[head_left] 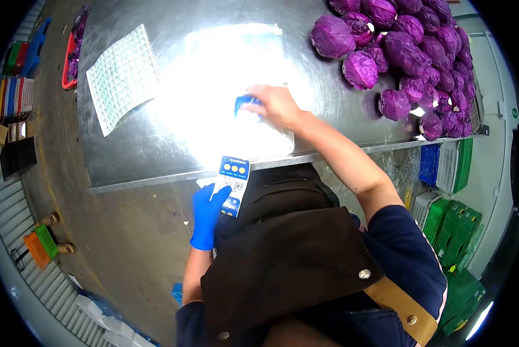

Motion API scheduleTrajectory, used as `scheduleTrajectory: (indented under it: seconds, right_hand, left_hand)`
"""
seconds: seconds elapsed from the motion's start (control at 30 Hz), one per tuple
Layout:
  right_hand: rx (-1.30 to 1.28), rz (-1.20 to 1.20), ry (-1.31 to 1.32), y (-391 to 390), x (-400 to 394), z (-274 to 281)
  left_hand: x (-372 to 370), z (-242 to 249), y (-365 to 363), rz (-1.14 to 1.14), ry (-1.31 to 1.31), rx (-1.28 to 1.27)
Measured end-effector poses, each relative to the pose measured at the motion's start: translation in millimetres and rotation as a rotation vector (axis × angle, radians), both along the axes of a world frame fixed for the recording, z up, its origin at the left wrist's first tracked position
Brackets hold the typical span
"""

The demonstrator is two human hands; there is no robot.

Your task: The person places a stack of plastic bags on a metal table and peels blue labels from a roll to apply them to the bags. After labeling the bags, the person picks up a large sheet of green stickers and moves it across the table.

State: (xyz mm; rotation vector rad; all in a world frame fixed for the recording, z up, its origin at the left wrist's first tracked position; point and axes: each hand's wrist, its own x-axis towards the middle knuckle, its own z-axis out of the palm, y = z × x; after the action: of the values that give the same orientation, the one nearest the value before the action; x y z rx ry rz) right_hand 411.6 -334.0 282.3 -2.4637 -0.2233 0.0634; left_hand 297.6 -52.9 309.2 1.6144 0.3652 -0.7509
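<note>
A: Any lettering made out?
B: None legible. On the printed strip [229, 199], white characters on blue and dark print on white are seen, too small to be read. A QR code [238, 186] is borne there as well, undecoded.
A: The gridded sheet [124, 78] on the bench [126, 165]?
B: Covered in small repeated print; no word or number read.
A: Wall [493, 150], right side?
B: Green sign [514, 113] noted, symbol blurred.

Solid blue left hand [208, 209]
</note>
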Motion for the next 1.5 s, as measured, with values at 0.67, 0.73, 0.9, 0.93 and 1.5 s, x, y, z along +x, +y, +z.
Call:
scheduleTrajectory:
  seconds: [0.67, 0.73, 0.9, 0.93, 1.5]
  right_hand:
    - [-0.161, -0.357, -0.446, -58.3, 68.2, -55.6]
    - [-0.150, -0.377, -0.422, -58.2, 66.0, -46.9]
    - [0.039, -0.435, -0.466, -53.4, 52.3, -9.0]
    - [0.099, -0.439, -0.485, -52.8, 50.6, -8.0]
    - [0.206, -0.313, -0.100, -80.5, 69.5, 12.9]
  left_hand:
    - [55.6, -62.1, -62.5, -0.568, -0.659, 0.179]
    - [54.5, -63.2, -62.2, -0.553, -0.638, 0.173]
    - [54.6, -66.9, -60.0, -0.544, -0.623, 0.160]
    - [54.4, -67.1, -59.7, -0.545, -0.631, 0.169]
    - [57.8, -54.6, -59.4, -0.583, -0.493, 0.191]
